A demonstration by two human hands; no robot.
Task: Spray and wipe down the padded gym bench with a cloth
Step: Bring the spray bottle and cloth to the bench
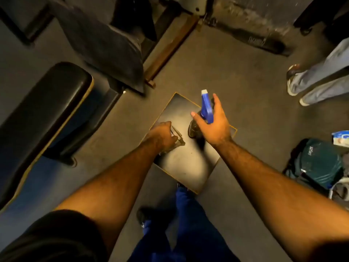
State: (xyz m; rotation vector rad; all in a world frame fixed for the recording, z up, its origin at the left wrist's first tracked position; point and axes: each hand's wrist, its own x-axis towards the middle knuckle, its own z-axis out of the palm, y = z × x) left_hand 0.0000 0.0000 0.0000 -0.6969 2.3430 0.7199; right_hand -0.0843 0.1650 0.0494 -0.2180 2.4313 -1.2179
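The padded gym bench (47, 114), black with a yellow edge, runs along the left. In the middle stands a small square black pad (188, 163) with yellow trim. On it stands a spray bottle (205, 106) with a blue trigger head and a dark body. My right hand (211, 123) is over the bottle's neck, thumb and fingers spread on either side of the blue head, not closed on it. My left hand (163, 135) rests on the pad's left part, fingers curled on a dull grey cloth (178, 138) that pokes out to its right.
A dark machine frame (105, 44) with a brown bar stands behind the bench. Another person's legs and shoes (311, 82) are at the upper right. A green backpack (317, 163) and other bags lie at the right. My blue-trousered legs (181, 227) stand below the pad.
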